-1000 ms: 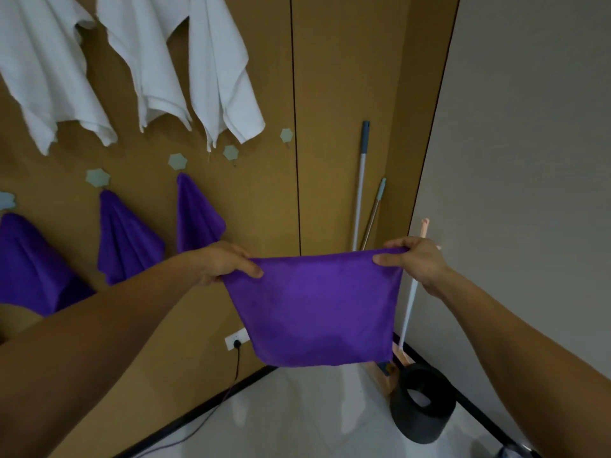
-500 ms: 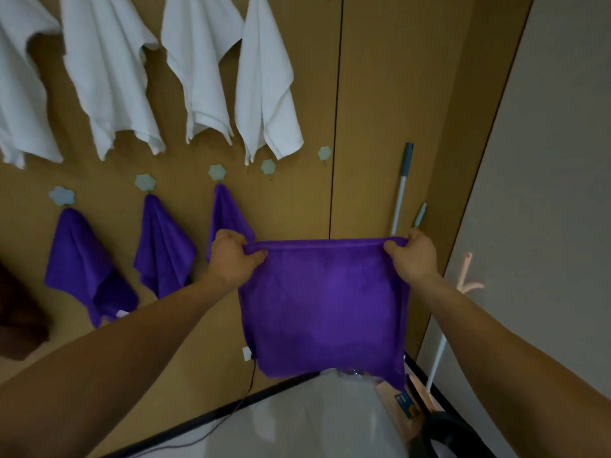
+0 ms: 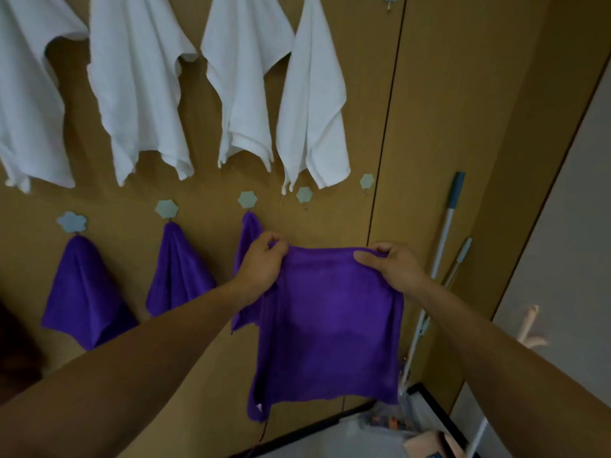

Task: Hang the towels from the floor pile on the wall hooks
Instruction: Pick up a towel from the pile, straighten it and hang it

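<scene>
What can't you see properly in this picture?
Head view:
- Hooks of the white cloth towels: cut off by the top edge.
- Third hanging purple towel: mostly hidden behind the left hand and the square purple towel held with the right hand.
- Floor clutter, bottom right: too blurred to name.
- Floor pile: out of frame.

Fixed surroundings. At my 12 o'clock: tan wood-panel wall (image 3: pixel 439 104), matte, split by one dark vertical seam (image 3: pixel 385 127). At 3 o'clock: plain pale grey side wall (image 3: pixel 562 246), meeting the panels in a corner. In that corner, 2 o'clock: tall handle (image 3: pixel 445 233) with blue-grey grip, thinner handle (image 3: pixel 455 262) beside it, both leaning. At 5 o'clock: black skirting (image 3: pixel 330 420) above pale glossy floor (image 3: pixel 314 449). Light dim, even.
</scene>
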A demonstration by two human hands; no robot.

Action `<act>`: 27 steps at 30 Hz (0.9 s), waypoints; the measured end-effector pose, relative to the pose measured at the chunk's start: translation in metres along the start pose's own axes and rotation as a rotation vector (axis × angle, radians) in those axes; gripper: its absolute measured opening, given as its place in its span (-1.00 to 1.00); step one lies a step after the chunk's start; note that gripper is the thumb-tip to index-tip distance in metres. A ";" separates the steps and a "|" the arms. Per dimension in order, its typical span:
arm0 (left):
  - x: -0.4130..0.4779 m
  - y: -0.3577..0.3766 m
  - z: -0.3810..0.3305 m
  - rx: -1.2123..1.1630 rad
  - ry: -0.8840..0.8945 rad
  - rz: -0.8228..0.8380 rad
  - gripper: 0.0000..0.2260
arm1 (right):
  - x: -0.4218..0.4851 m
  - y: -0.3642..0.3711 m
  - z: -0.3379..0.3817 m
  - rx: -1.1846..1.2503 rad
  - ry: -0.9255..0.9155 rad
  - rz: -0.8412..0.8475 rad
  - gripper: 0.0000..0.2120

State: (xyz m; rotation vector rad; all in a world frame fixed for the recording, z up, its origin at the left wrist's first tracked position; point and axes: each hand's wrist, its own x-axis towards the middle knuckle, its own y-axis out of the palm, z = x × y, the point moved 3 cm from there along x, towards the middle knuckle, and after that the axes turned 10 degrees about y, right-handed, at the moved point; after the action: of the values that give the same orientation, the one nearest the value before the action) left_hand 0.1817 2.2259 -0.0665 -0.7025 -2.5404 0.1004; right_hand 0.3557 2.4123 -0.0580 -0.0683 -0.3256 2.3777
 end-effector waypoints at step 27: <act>0.179 0.063 0.077 0.613 0.010 -0.406 -0.71 | 0.272 0.069 0.002 -0.107 -0.327 -0.143 -0.74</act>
State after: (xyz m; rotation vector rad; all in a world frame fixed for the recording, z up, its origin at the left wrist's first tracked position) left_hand 0.0408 2.3747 -0.0669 0.0498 -2.3881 0.6905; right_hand 0.1091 2.5465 -0.0623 0.2877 -0.5926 2.2248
